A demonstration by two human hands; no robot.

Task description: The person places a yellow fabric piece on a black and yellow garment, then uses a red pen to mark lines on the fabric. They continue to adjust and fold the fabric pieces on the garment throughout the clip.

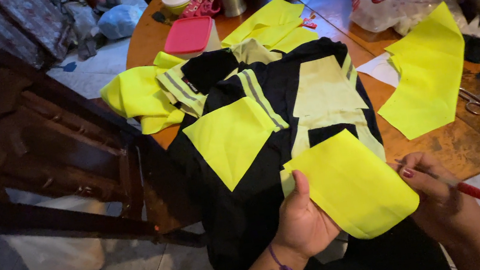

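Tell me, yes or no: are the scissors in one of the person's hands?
No, the scissors lie on the round wooden table, while the right hand holds a red pen.

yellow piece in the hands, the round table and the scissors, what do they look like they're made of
Yellow piece: thin woven-looking fabric, matte fluorescent; it bends softly between the left hand and right hand. Round table: probably wood, with a worn orange-brown varnish, scuffed and patchy. Scissors: likely metal, grey with a dull sheen; too small to tell more.
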